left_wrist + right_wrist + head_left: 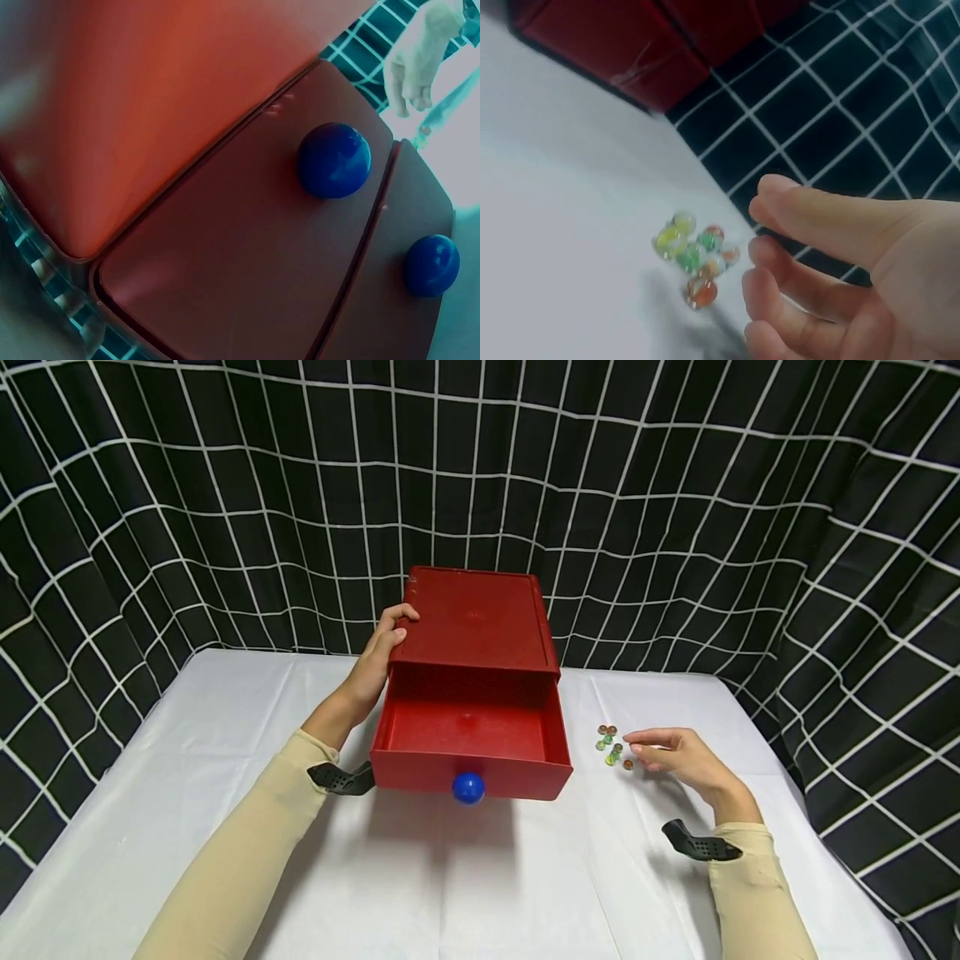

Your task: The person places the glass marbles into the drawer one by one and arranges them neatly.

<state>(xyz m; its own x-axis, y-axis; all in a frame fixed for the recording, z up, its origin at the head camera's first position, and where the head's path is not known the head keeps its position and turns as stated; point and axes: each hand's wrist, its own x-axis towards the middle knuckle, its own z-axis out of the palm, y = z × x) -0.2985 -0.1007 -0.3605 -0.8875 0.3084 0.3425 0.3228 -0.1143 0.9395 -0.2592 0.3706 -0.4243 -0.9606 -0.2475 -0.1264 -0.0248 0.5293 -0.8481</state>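
A red drawer cabinet (480,614) stands on the table, its top drawer (470,768) pulled out and its inside bare. My left hand (365,672) rests against the cabinet's left side, thumb and a finger at the top edge. In the left wrist view, blue knobs (334,160) mark two closed drawer fronts below the pulled-out one. Several glass marbles (610,760), green, yellowish and brown-orange, lie in a loose cluster right of the cabinet. My right hand (678,760) hovers just right of them, fingers loosely bent, thumb apart from the fingertips, nothing between them.
A white cloth (540,893) covers the table. Black curtains with a white grid (465,460) hang behind and at both sides. The pulled-out drawer, with its blue knob (468,788), juts forward over the table between the two arms.
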